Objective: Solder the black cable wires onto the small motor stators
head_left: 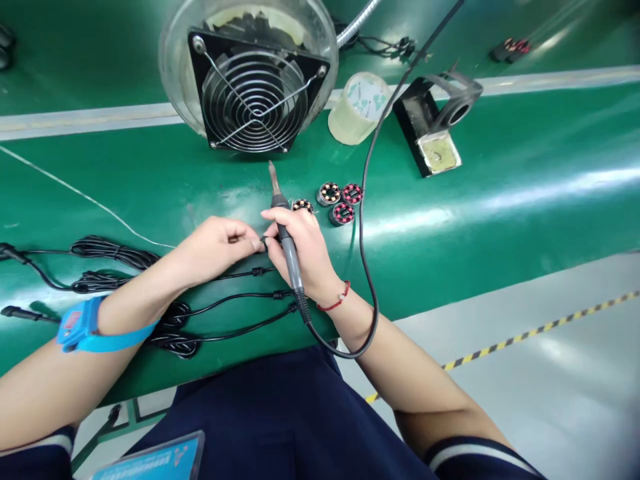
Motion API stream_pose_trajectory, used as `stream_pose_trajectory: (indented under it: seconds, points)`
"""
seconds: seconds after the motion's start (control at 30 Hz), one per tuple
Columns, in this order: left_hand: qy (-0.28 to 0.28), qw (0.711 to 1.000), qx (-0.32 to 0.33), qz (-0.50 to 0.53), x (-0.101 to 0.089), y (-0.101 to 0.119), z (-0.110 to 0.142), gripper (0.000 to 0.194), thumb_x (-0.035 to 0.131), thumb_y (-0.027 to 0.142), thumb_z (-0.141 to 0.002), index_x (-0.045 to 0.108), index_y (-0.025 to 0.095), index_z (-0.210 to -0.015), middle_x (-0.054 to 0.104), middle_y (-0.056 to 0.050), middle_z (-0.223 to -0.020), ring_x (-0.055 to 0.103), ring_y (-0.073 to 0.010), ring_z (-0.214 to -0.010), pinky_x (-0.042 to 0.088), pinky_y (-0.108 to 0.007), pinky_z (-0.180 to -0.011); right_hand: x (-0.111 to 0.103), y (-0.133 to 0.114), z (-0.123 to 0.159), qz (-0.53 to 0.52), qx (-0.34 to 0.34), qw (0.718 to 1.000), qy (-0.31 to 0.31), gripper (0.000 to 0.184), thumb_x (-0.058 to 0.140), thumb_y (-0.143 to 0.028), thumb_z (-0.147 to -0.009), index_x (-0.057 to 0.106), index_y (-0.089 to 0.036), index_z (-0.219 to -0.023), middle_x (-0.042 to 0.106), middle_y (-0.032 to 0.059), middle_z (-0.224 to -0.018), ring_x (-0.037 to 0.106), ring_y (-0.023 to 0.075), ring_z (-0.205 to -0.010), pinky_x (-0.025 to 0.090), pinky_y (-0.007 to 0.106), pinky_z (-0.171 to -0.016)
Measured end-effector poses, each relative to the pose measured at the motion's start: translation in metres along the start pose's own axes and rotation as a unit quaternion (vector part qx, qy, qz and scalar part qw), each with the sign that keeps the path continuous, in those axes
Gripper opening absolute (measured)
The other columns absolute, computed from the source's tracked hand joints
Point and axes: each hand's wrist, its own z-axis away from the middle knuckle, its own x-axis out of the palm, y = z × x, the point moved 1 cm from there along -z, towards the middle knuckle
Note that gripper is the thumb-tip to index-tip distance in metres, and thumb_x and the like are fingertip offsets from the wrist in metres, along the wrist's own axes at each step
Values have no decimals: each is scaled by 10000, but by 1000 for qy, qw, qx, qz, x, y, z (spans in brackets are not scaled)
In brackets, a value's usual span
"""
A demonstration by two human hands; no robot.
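My right hand point(305, 250) is closed round a soldering iron point(284, 227), whose tip points away toward the fan. My left hand point(217, 247) is pinched shut on a small dark part at the end of a black cable point(235, 275), right against my right fingers. Three round coil parts point(341, 201) with red and orange windings lie just beyond my right hand, and another peeks out behind my fingers. Several bundled black cables point(107, 252) lie under my left forearm. A blue wrist strap point(83, 325) is on my left wrist.
A black fan in a clear round housing point(255, 87) stands at the back of the green belt point(500, 200). A tape roll point(359, 107) and a black soldering iron stand with sponge point(435, 127) sit to its right. The iron's cord point(367, 253) loops past my right wrist.
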Motion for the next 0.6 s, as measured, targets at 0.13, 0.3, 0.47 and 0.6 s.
stream_pose_trajectory:
  seconds: [0.13, 0.3, 0.47, 0.6]
  points:
    - [2, 992, 44, -119, 8, 2, 3, 219, 530, 310, -884, 625, 179, -736, 643, -27, -749, 555, -180, -725, 435, -329, -731, -1, -2, 1, -11, 5, 1000, 21, 333, 547, -122, -917, 573, -230, -1231, 746, -6, -892, 621, 212, -858, 482, 366, -851]
    - [166, 970, 19, -175, -3, 7, 9, 320, 521, 292, -931, 638, 115, -1171, 628, -92, -993, 581, -229, -939, 477, -388, -898, -3, -2, 7, 16, -9, 1000, 1, 379, 521, -162, -953, 563, -205, -1327, 732, 85, -1065, 626, 257, -1008, 528, 424, -925]
    - [133, 974, -28, -179, -60, 15, 31, 237, 530, 338, -907, 663, 167, -1003, 566, -3, -732, 516, -160, -658, 433, -296, -669, -5, -3, 11, 144, -24, 985, -92, 367, 519, -165, -960, 623, -119, -1309, 704, 150, -1022, 598, 324, -1011, 544, 468, -867]
    - [45, 947, -97, -302, -116, -11, 65, 312, 560, 392, -862, 693, 217, -1085, 663, -30, -789, 591, -190, -676, 409, -290, -619, -9, -3, 12, 206, -8, 976, -73, 378, 565, -205, -960, 622, -95, -1317, 732, 173, -1060, 617, 326, -912, 570, 497, -826]
